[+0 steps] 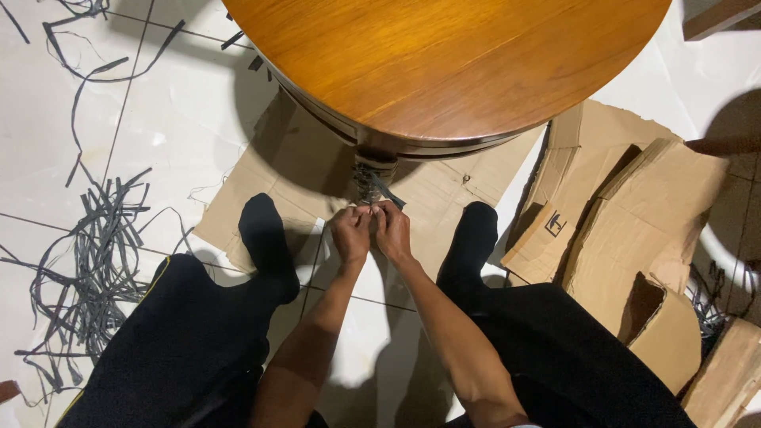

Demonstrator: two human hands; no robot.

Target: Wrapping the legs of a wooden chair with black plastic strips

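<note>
A round wooden table fills the top of the view, seen from above. Under its near edge a table leg is wrapped in grey strap. My left hand and my right hand are side by side just below that leg, fingers pinched together on the strap's loose end. My legs in black trousers and black socks stretch out on either side of my arms.
Flattened cardboard lies on the white tiled floor under the table. More torn cardboard pieces are piled at the right. A tangle of cut grey straps lies at the left. A wooden block sits at the bottom right.
</note>
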